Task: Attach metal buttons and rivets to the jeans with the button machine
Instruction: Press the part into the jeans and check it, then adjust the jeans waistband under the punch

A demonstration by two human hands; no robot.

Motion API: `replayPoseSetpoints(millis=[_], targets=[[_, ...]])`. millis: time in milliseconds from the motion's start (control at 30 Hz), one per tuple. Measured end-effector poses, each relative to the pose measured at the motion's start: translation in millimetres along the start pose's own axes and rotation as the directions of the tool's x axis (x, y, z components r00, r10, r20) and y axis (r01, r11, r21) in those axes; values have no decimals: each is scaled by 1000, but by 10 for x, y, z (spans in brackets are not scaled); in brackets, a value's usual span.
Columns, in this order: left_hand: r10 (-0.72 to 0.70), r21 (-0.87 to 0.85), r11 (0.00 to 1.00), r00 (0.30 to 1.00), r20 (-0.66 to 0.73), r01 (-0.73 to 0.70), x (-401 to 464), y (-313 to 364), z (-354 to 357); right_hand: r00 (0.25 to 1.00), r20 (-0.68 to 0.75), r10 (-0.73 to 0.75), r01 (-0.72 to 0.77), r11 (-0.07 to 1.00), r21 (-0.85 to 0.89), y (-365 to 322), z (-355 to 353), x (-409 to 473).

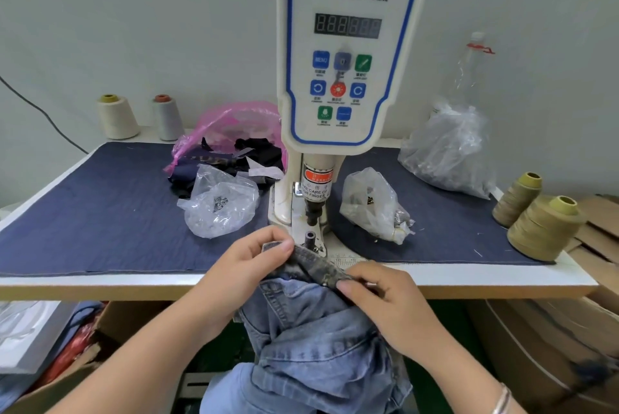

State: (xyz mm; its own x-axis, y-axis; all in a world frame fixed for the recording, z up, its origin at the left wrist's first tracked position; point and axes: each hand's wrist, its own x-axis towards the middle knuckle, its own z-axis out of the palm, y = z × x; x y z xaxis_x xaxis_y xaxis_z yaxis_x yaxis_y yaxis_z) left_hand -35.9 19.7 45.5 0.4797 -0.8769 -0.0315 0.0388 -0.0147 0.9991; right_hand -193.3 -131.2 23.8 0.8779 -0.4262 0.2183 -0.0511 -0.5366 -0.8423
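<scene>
The white servo button machine (pixel 348 45) stands at the middle of the table, its punch (pixel 313 209) raised above the lower die (pixel 308 237). Blue jeans (pixel 311 340) hang from the table's front edge into my lap. Their waistband (pixel 318 263) lies stretched just in front of the die. My left hand (pixel 248 263) pinches the waistband's left end next to the die. My right hand (pixel 385 299) pinches the waistband further right. A clear bag of metal buttons (pixel 221 202) lies left of the machine and another bag of metal parts (pixel 371 206) lies right of it.
A dark blue cloth (pixel 100 212) covers the table. At the back are a pink bag with dark scraps (pixel 231 139), two thread cones (pixel 117 117), a large clear bag (pixel 449 149) and a bottle (pixel 469 72). Two olive thread cones (pixel 542 226) stand at the right edge. Cardboard boxes (pixel 549 330) sit below right.
</scene>
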Motion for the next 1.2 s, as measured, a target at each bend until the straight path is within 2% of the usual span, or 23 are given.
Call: replayPoseSetpoints(millis=[100,200,300,367,400,500,600,700,900,1067,1200], targets=[[6,88,996,999,40,-9,-7,-7,-35,996,-91,0,8,996,86,-46,35,1],[102,250,962,994,39,-109,7,55,-53,993,-117,-34,54,983,176,-142,35,60],[313,498,819,949,28,-285,7,101,-3,996,-69,-54,69,971,228,-216,38,122],[397,551,750,915,66,-365,14,110,82,998,-44,-53,62,969,239,-227,41,142],[398,537,757,914,74,-373,21,105,117,998,-38,-50,58,967,249,-224,36,140],[354,446,831,934,39,-333,45,60,137,999,-14,-38,41,961,275,-202,3,117],[331,420,854,944,16,-307,50,36,140,999,33,-39,33,984,176,-198,-11,98],[287,403,874,958,21,-271,53,12,154,998,2,-64,64,996,65,-155,-16,91],[99,189,976,992,75,-112,55,17,67,998,59,16,-27,980,196,-134,9,97],[32,239,970,997,63,-46,90,79,73,992,101,73,-96,966,239,-148,5,104],[11,251,968,1000,23,-17,104,92,94,973,153,172,-202,958,205,-127,-17,131]])
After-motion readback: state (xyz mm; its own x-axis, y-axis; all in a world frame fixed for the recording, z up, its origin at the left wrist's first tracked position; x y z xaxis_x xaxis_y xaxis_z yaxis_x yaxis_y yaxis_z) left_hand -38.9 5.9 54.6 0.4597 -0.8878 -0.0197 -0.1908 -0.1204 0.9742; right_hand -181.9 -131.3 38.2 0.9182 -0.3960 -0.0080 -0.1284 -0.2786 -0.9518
